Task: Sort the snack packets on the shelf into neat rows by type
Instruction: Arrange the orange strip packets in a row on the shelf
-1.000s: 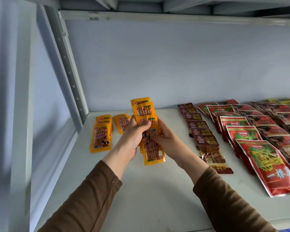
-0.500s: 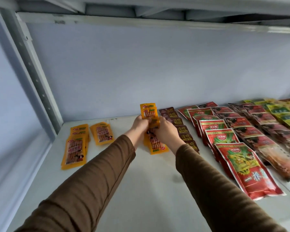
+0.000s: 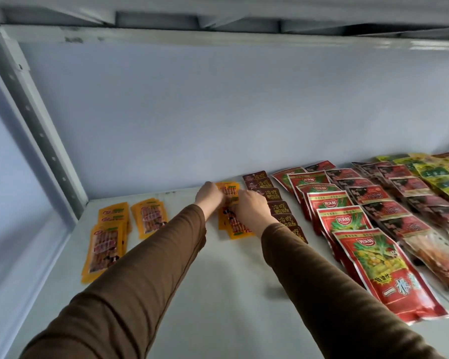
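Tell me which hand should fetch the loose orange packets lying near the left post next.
Left, most likely. The left hand is on the side of the held orange packets nearest the loose orange stacks, with bare shelf between. The right hand would have to cross over it.

Orange packets [image 3: 233, 221] overlap in a row beside brown packets [image 3: 278, 200].
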{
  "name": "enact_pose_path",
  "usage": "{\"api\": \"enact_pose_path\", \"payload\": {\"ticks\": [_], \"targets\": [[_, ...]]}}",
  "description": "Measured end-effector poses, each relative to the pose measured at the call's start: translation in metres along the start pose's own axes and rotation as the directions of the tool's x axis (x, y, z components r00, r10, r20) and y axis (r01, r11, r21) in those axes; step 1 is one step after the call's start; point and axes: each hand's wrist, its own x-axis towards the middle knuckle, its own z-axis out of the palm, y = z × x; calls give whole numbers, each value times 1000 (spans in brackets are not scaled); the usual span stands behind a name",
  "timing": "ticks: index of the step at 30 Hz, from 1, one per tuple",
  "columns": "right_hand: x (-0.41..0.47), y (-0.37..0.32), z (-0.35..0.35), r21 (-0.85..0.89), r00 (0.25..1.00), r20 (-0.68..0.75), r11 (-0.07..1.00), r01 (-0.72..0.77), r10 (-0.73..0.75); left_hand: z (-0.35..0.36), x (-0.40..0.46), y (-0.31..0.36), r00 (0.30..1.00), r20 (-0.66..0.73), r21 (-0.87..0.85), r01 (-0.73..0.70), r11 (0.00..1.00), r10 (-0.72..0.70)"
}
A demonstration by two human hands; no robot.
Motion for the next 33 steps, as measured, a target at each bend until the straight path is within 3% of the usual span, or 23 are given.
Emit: {"api": "enact_pose_path", "payload": {"ticks": [4,10,16,21,25,28,30,33], "targets": [[-4,-3,2,-85,1000,-14,996,-10,9,-3,-5,5,1000,12,135,-12,991,11],[-8,-4,4,-117,999,-49,993,-26,21,-13,-11,2,999,50,172,-26,985,18],[-10,-6,9,-136,997,-72,990,-25,16,-6,-36,6,985,163,113,36,993,-54],[-15,-6,5,-147,999,-44,989,-28,21,-10,-47,-1,990,142,22,13,1000,-16],[-23,-16,-5,-108,987,-162,994,2,-20,-33,-63,-25,988,20,-6,-154,988,154],[-35,-45,-5,67,951,-251,977,202,-180,-54,-84,-59,965,-146,-12,-224,975,220],[-42,-74,1,202,948,-208,938,282,-240,-71,-101,-86,945,-250,-44,-230,972,212],[-45,-112,20,293,964,-65,919,265,-257,-100,-125,-127,899,-403,-53,-207,977,168]]}}
